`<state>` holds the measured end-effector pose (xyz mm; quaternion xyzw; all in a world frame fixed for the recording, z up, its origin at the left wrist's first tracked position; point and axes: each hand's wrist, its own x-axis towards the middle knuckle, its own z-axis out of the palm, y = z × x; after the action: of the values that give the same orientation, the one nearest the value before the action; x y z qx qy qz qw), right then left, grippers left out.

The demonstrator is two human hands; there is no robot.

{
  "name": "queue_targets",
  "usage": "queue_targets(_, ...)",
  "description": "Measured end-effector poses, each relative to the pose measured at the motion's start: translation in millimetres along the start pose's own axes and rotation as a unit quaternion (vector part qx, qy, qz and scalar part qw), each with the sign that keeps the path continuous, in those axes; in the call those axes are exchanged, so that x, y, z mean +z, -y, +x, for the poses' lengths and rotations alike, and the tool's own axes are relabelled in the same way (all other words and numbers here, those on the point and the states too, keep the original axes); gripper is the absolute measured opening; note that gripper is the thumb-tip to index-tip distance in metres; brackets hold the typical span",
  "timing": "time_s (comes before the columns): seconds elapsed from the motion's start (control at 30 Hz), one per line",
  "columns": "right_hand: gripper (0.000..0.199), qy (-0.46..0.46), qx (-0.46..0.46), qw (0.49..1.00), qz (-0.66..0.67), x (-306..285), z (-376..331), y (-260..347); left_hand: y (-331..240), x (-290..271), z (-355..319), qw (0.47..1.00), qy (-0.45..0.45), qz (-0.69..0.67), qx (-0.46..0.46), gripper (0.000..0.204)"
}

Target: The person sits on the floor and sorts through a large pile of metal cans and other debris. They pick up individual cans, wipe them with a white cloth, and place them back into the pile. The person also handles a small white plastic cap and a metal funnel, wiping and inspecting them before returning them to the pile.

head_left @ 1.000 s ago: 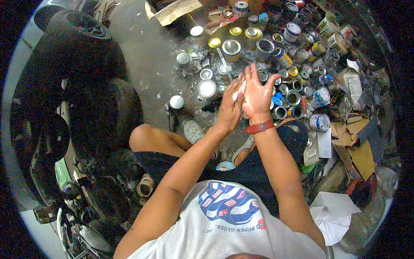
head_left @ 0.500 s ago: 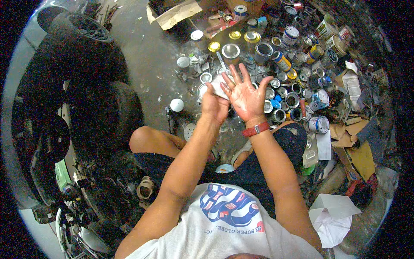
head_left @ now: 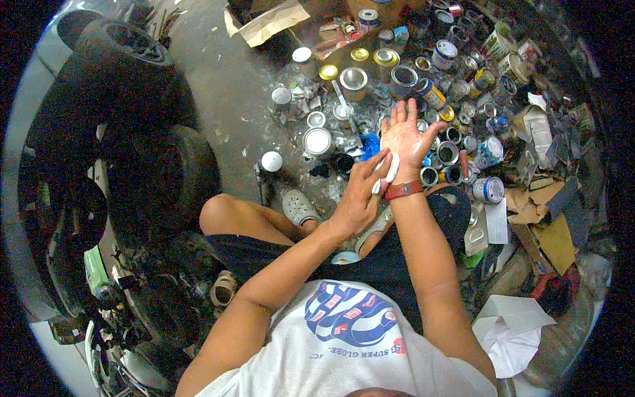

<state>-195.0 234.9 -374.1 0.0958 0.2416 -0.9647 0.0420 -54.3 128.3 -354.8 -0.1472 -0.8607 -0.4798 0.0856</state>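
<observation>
You'd just brought your left hand (head_left: 362, 192) back in, fingers bent over that white wad (head_left: 393, 169) at the heel of your right hand (head_left: 407, 145) (spread flat, gripping nothing btw), so the wiping was seemingly back on.

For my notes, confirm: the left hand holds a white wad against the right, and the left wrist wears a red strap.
The head view shows the red strap on the right wrist, not the left. The left hand does hold the white wad against the right hand.
</observation>
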Motion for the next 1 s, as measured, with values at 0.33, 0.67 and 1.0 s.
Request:
queue_targets(0.33,0.133,0.072,0.15,0.983,0.08,32,-34,6,49,-32,37,0.991,-0.04,0.126,0.033,0.043)
queue_targets(0.67,0.128,0.165,0.142,0.975,-0.041,38,-26,-2,62,-24,39,0.724,-0.138,-0.559,-0.379,0.054)
queue_targets(1.0,0.126,0.191,0.142,0.951,-0.196,29,-26,-5,17,-63,49,0.988,0.08,0.047,-0.122,0.041)
